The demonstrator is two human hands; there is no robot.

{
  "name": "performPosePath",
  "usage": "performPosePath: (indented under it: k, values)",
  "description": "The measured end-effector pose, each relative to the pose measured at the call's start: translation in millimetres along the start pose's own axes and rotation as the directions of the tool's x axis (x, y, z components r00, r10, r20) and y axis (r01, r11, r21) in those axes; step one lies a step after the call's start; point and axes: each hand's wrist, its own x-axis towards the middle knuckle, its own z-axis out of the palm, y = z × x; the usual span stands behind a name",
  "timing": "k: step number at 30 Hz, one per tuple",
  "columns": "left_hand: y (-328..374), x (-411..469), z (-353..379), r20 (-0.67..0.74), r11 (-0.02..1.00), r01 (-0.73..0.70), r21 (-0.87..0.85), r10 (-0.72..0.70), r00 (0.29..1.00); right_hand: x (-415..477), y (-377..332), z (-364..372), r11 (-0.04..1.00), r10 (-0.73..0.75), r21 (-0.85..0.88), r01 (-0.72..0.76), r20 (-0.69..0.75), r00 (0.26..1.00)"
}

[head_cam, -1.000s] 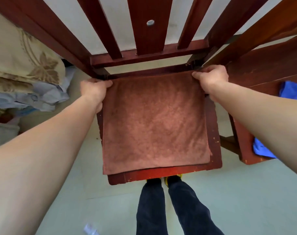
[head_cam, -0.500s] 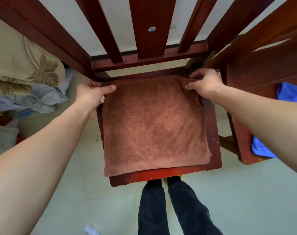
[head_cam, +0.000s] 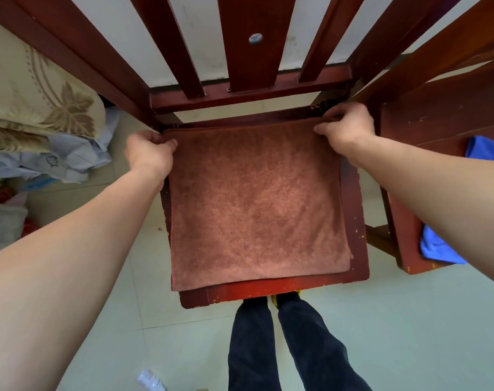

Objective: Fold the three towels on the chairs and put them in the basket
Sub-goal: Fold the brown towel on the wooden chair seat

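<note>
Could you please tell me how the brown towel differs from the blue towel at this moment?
The brown towel lies spread flat and fully visible on the seat of the middle chair. The blue towel sits on the right-hand chair, largely hidden by the right forearm. The left hand and right hand pinch the brown towel's far corners, while nothing touches the blue towel. Both rest on wooden chair seats.

A brown towel (head_cam: 257, 204) lies spread flat on the wooden chair (head_cam: 355, 221), covering most of its seat. A blue towel (head_cam: 437, 249) lies on the right chair (head_cam: 403, 235).
</note>
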Motion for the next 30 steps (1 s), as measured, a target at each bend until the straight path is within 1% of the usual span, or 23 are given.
performPosePath:
  k: [2,5,7,10,12,14,16,19,21,24,26,28,30]
  values:
    - [1.1,3.2,0.5,0.001,1.000,0.019,-0.021,-0.019,1.000,6.8,3.3,-3.6,0.989,0.075,0.132,-0.065,-0.070,0.995]
    - [4.3,4.6,3.3,-0.038,0.999,0.029,-0.039,-0.031,0.999,16.6,8.6,-8.4,0.970,0.156,0.205,-0.128,-0.125,0.980]
    - [3.8,-0.9,5.1,-0.083,1.000,0.018,0.003,-0.017,0.996,18.6,14.0,-10.1,0.973,0.161,0.189,-0.133,-0.143,0.977]
    - [-9.1,-28.3,-1.6,-0.171,0.992,0.048,0.116,-0.028,0.985,-9.7,24.6,-13.8,0.994,0.101,0.055,-0.093,-0.174,0.980]
    - [-26.3,-57.8,-8.2,-0.191,0.981,0.066,0.182,-0.031,0.981,-41.5,39.4,-11.5,0.996,0.083,-0.002,-0.084,-0.144,0.986]
    - [-50.9,-89.1,-11.8,-0.151,0.980,0.098,0.175,-0.072,0.986,-75.5,59.8,-3.8,0.991,0.132,0.016,-0.131,-0.075,0.988]
    - [-82.1,-117.8,-14.2,-0.078,0.977,0.163,0.135,-0.154,0.985,-106.9,83.4,5.0,0.980,0.200,0.009,-0.200,-0.022,0.980]
    - [-125.8,-153.6,-19.7,0.004,0.963,0.268,0.018,-0.268,0.963,-145.2,117.6,11.0,0.957,0.289,-0.020,-0.289,0.020,0.957]
    - [-144.7,-171.1,-23.4,0.027,0.956,0.290,-0.051,-0.289,0.957,-158.8,137.2,14.0,0.948,0.317,-0.022,-0.316,0.055,0.947]
    - [-155.1,-181.1,-31.1,0.105,0.974,0.223,-0.026,-0.219,0.970,-165.3,151.3,13.3,0.962,0.267,-0.080,-0.260,0.105,0.958]
    - [-157.4,-177.7,-37.4,0.150,0.990,0.135,0.033,-0.138,0.979,-161.8,151.5,7.6,0.981,0.182,-0.079,-0.175,0.091,0.979]
    - [-154.2,-176.1,-44.2,0.133,0.993,-0.002,0.119,-0.014,0.991,-157.6,147.4,-1.0,0.998,0.062,-0.020,-0.061,0.052,0.997]
    - [-142.5,-174.2,-47.2,0.118,0.990,-0.093,0.108,0.080,0.990,-149.6,140.4,-7.5,0.995,-0.003,0.100,0.002,0.016,1.000]
